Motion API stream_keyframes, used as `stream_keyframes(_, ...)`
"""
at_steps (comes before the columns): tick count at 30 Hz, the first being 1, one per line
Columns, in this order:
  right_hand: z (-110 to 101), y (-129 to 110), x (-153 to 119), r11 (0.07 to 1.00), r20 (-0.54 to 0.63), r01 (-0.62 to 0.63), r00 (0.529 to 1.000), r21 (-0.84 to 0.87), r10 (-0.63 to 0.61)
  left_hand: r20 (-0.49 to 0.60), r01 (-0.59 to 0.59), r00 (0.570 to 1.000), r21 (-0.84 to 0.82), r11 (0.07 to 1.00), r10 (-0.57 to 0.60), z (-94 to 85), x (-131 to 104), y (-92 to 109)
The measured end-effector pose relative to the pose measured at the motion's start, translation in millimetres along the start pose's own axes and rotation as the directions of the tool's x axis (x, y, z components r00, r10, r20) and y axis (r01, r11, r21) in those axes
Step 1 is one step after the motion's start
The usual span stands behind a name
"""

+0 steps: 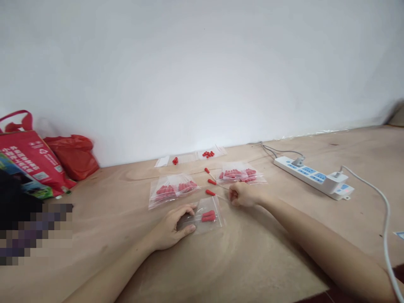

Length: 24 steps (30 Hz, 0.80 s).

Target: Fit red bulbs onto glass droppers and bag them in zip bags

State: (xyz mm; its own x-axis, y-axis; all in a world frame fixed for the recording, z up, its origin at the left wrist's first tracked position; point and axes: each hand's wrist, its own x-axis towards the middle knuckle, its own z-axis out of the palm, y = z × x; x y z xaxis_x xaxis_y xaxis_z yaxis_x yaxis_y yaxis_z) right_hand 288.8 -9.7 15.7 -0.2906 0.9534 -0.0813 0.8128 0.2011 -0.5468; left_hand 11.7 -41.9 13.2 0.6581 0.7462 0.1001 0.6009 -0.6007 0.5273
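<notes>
My left hand rests on the tabletop at a clear zip bag. Its thumb and fingers are apart, touching the bag's left side. Inside that bag lie red rounded pieces. Just beyond it, my right hand has its fingers curled together at the thin pale shaft of a red-ended stick; the fingertips are partly hidden. Two similar sticks, a nearer red-ended one and a farther one, lie beyond.
Filled clear bags lie left and right. Smaller red pieces sit on clear bags by the wall. At right is a white power strip with a cable. A red bag and a printed bag stand left.
</notes>
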Motion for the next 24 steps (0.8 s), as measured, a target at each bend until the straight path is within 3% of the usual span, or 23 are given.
stream_keyframes(2, -2.4, -0.6, -3.6, 0.999, 0.007, 0.002, 1.000, 0.038, -0.002, 0.002, 0.001, 1.000, -0.006, 1.000, -0.001, -0.4, -0.1, 0.3)
stream_keyframes(6, 14.7, -4.3, 3.6, 0.990, -0.219, 0.086, 0.974, 0.110, -0.060, -0.002, 0.005, 1.000, 0.002, 1.000, -0.005, -0.7, 0.4, 1.0)
stream_keyframes(10, 30.0, -6.9, 9.8, 0.991, -0.215, 0.129, 0.968, -0.020, -0.131, -0.005, -0.003, 1.000, -0.001, 1.000, 0.003, -0.8, 1.3, 2.4)
stream_keyframes(14, 22.3, -2.6, 5.6, 0.975, -0.295, 0.213, 0.930, -0.058, -0.221, -0.022, 0.007, 1.000, -0.020, 1.000, -0.007, -0.8, 0.7, 2.2)
stream_keyframes(19, 14.3, 0.4, 3.4, 0.942, -0.420, 0.208, 0.904, 0.262, -0.083, -0.020, 0.020, 1.000, -0.005, 1.000, -0.020, -1.1, -0.3, 1.5)
stream_keyframes(24, 26.3, -5.5, 6.1, 0.756, -0.388, 0.183, 0.916, 0.629, 0.101, -0.017, 0.031, 0.999, 0.012, 0.999, -0.031, -1.2, -0.3, 2.3)
